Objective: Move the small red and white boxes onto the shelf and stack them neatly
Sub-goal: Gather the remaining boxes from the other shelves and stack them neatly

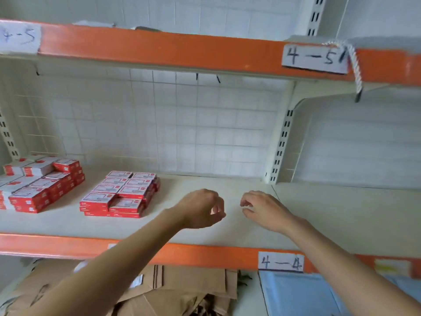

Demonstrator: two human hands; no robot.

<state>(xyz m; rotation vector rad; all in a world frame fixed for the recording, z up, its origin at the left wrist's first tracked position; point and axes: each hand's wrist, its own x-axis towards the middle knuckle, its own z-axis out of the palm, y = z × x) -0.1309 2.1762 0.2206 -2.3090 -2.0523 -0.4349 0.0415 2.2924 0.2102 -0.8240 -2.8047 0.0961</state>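
Small red and white boxes lie in two groups on the cream shelf (250, 226). One neat block (120, 193), two boxes wide and several deep, sits left of centre. A taller, looser pile (38, 183) stands at the far left. My left hand (200, 208) hovers over the shelf to the right of the block, fingers curled loosely, holding nothing. My right hand (262, 208) is a short gap to its right, fingers bent and apart, also with nothing in it.
The shelf's orange front edge carries a label "4-4" (280, 262). An upper shelf with a label "4-5" (315, 58) hangs overhead. Below lie flattened cardboard (177, 286) and blue padded envelopes (296, 295). A slotted upright (281, 147) stands at the back right.
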